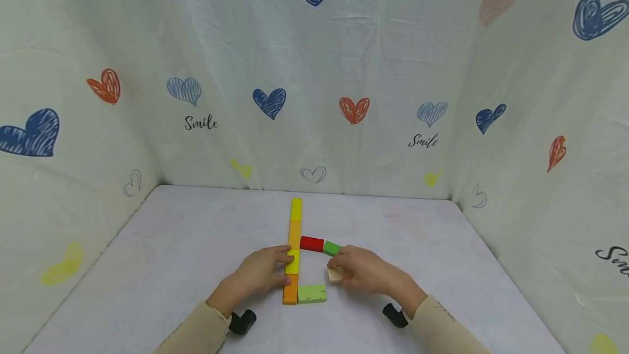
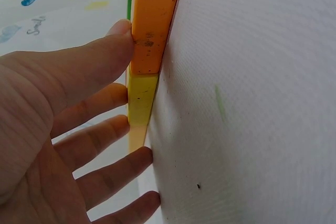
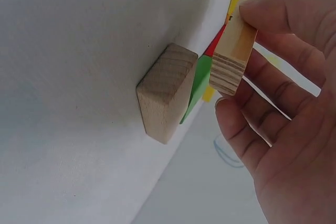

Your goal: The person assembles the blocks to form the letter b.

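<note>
A straight row of several yellow and orange blocks runs away from me; its near end is an orange block (image 1: 290, 291). My left hand (image 1: 260, 271) lies along its left side, fairly straight fingers and thumb touching the orange block and the yellow block (image 2: 142, 98). My right hand (image 1: 368, 271) pinches a plain wooden block (image 3: 233, 45) between thumb and fingers, above the table. Below it, another plain wooden block (image 3: 168, 85) rests beside the green block (image 3: 198, 85); in the head view the hand hides it. A red block (image 1: 312, 243) joins the green one to the row.
A light green block (image 1: 312, 294) sits against the right side of the orange block. White cloth covers the table (image 1: 196, 223), and a curtain printed with hearts (image 1: 314, 141) hangs around its back and sides. Black devices (image 1: 243, 322) show at both wrists.
</note>
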Tool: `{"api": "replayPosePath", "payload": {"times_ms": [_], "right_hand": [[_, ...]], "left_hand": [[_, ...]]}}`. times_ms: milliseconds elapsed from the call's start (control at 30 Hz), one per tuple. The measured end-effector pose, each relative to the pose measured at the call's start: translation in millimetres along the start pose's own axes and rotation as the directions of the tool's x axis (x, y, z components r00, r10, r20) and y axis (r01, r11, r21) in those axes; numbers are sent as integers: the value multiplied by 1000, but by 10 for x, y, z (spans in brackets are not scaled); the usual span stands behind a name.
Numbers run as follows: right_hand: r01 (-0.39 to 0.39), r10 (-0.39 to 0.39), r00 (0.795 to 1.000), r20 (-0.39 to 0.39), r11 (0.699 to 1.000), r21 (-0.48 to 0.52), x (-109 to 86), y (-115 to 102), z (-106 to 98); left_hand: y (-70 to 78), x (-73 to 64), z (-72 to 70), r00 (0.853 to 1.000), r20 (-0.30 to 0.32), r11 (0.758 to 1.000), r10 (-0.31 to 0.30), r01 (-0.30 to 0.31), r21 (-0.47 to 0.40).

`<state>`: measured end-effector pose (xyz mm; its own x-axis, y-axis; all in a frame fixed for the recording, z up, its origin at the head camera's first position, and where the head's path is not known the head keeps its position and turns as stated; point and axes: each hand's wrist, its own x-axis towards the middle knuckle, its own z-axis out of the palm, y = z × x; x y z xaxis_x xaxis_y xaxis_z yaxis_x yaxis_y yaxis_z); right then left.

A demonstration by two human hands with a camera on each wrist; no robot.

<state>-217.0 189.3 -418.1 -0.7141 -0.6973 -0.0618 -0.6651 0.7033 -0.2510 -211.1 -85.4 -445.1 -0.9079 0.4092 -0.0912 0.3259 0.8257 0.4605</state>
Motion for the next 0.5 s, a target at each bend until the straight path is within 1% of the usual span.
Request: {"api": "replayPosePath", "payload": {"times_ms": [233,500], "right_hand": [[28,-29,999,17,999,15,11,-47,19],[35,-34,999,40,999,-18,12,-67,58]], "left_hand": [[2,0,-4,1000,4,1000,-6,6,1],[21,-1,-14,1000,10,1000,-15,15,-10]]}}
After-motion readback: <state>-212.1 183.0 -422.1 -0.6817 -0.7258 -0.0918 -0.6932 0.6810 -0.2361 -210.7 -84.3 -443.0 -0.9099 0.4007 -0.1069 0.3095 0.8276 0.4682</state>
